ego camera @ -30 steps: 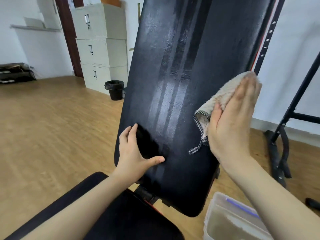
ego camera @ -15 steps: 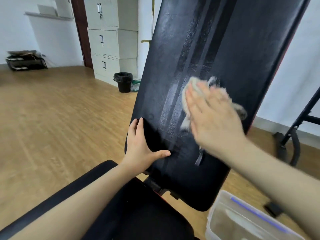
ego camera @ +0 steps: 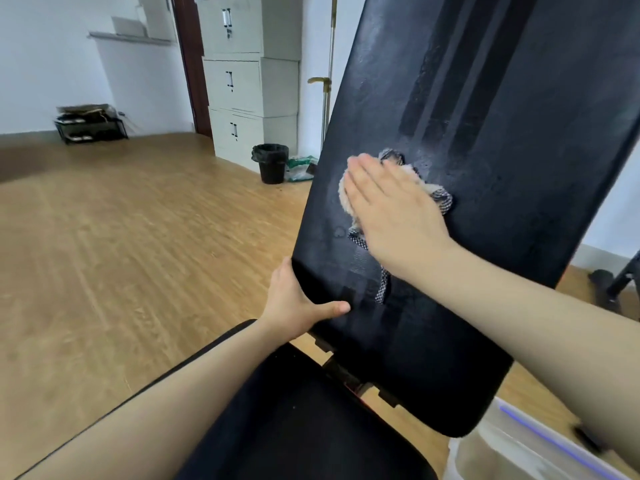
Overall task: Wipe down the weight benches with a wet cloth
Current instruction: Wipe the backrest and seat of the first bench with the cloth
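Observation:
The black padded backrest (ego camera: 485, 188) of the weight bench stands steeply inclined, with wet streaks on it. Below it lies the black seat pad (ego camera: 304, 417). My right hand (ego camera: 391, 216) presses flat on a beige cloth with a checkered edge (ego camera: 441, 197) against the left-middle of the backrest; most of the cloth is hidden under the palm. My left hand (ego camera: 298, 303) grips the backrest's lower left edge, thumb on the front face.
A clear plastic tub (ego camera: 530, 452) sits on the floor at lower right. A black bin (ego camera: 272, 162) and stacked grey cabinets (ego camera: 249, 81) stand behind on the wooden floor. A black rack leg (ego camera: 620, 285) is at far right.
My right hand has swept the cloth leftward across the backrest, from its right edge to its left-middle. My left hand has stayed on the lower left edge. The view has shifted left.

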